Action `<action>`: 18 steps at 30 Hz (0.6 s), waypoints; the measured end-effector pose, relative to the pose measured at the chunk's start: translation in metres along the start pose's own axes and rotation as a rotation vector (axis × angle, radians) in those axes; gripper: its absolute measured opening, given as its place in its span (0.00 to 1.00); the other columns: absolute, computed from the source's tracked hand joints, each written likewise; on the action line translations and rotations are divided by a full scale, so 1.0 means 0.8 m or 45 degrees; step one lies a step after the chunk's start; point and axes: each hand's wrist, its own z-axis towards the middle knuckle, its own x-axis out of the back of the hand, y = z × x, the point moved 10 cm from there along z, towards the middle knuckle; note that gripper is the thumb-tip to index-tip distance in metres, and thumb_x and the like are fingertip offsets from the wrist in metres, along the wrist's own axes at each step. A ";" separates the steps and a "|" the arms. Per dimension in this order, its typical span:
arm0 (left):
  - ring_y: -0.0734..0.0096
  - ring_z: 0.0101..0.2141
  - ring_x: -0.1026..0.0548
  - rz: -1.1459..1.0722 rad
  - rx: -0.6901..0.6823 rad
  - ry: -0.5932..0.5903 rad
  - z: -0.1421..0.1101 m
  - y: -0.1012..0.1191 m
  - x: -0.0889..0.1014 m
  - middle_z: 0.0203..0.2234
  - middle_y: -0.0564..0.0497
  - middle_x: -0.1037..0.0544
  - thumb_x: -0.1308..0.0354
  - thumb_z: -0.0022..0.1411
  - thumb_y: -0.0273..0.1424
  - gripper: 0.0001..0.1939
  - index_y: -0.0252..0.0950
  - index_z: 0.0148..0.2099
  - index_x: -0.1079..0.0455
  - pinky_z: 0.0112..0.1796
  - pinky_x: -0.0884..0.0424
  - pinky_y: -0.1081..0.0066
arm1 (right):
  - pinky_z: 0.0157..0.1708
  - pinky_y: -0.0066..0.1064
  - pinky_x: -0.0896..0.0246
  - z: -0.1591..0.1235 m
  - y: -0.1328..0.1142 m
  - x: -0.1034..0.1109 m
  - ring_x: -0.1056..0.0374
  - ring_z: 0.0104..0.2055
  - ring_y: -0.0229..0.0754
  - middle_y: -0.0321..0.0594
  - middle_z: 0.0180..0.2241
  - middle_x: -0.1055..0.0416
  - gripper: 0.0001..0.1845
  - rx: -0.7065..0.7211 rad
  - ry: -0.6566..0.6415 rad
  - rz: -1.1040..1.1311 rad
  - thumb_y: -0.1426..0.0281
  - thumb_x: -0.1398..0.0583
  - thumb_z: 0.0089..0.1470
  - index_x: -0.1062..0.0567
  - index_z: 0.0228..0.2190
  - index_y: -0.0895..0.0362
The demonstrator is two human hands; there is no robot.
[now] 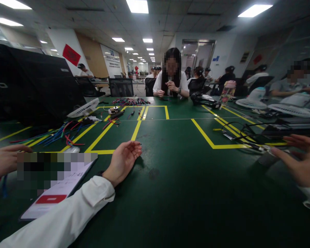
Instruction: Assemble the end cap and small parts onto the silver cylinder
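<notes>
My left hand [124, 161] rests on its side on the green table [170, 193], palm turned to the right. Its fingers are loosely bent, and nothing shows in the palm. Beside that forearm lies a tablet-like screen [74, 175], partly pixelated. At the right edge, my right hand [303, 160] is held above the table with thumb and fingers spread apart. Close to its thumb is a grey cylinder [266, 158], blurred, with black cables [248, 132] behind it. Whether the thumb touches the cylinder I cannot tell.
Another person's hand [5, 160] reaches in from the left beside coloured wires [54, 134]. A small motor-like part [115, 111], a white fan [84, 108] and more wires [131, 101] lie farther back. A person [183, 82] sits opposite. Yellow tape [229, 146] marks the table.
</notes>
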 end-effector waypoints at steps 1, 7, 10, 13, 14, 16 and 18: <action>0.71 0.27 0.28 0.000 0.000 0.001 -0.001 0.000 0.000 0.25 0.47 0.26 0.48 0.56 0.29 0.10 0.29 0.30 0.27 0.31 0.29 0.73 | 0.42 0.39 0.34 0.000 0.008 -0.010 0.33 0.48 0.50 0.49 0.47 0.32 0.44 -0.036 -0.065 0.052 0.58 0.33 0.28 0.35 0.49 0.55; 0.72 0.28 0.28 0.009 -0.002 -0.009 0.000 0.000 0.002 0.26 0.47 0.26 0.46 0.56 0.29 0.09 0.30 0.30 0.27 0.32 0.29 0.73 | 0.37 0.41 0.34 -0.007 0.065 -0.050 0.30 0.38 0.50 0.44 0.38 0.29 0.44 -0.219 -0.413 -0.081 0.54 0.34 0.29 0.36 0.50 0.53; 0.72 0.27 0.28 0.011 -0.012 -0.011 0.001 0.000 0.001 0.25 0.48 0.25 0.46 0.55 0.29 0.08 0.30 0.30 0.28 0.31 0.30 0.73 | 0.35 0.42 0.36 -0.011 0.045 -0.045 0.31 0.35 0.50 0.43 0.37 0.28 0.30 -0.060 -0.411 -0.419 0.49 0.41 0.40 0.29 0.44 0.50; 0.73 0.27 0.28 0.037 -0.022 -0.021 0.001 0.000 -0.001 0.25 0.48 0.25 0.45 0.55 0.30 0.08 0.30 0.30 0.28 0.32 0.30 0.74 | 0.38 0.37 0.37 -0.024 -0.010 -0.046 0.31 0.39 0.47 0.44 0.40 0.28 0.29 0.106 -0.339 -0.376 0.52 0.43 0.47 0.32 0.50 0.49; 0.73 0.27 0.28 0.049 -0.028 -0.022 0.001 0.000 -0.002 0.25 0.48 0.26 0.45 0.55 0.30 0.09 0.30 0.31 0.28 0.32 0.31 0.74 | 0.40 0.36 0.37 -0.032 -0.035 -0.050 0.31 0.41 0.46 0.45 0.41 0.28 0.28 0.186 -0.322 -0.313 0.54 0.43 0.48 0.32 0.51 0.50; 0.73 0.27 0.28 0.071 -0.038 -0.020 0.000 0.000 -0.003 0.25 0.49 0.26 0.45 0.55 0.30 0.08 0.30 0.30 0.28 0.32 0.31 0.74 | 0.45 0.34 0.39 -0.053 -0.092 -0.066 0.32 0.44 0.44 0.45 0.44 0.29 0.27 0.360 -0.344 -0.126 0.57 0.43 0.50 0.33 0.52 0.52; 0.73 0.28 0.28 0.093 -0.046 -0.012 -0.001 0.000 -0.003 0.25 0.49 0.26 0.44 0.54 0.30 0.08 0.30 0.30 0.28 0.32 0.31 0.74 | 0.49 0.34 0.41 -0.081 -0.149 -0.092 0.34 0.47 0.42 0.42 0.45 0.30 0.27 0.506 -0.455 0.087 0.60 0.43 0.52 0.35 0.53 0.53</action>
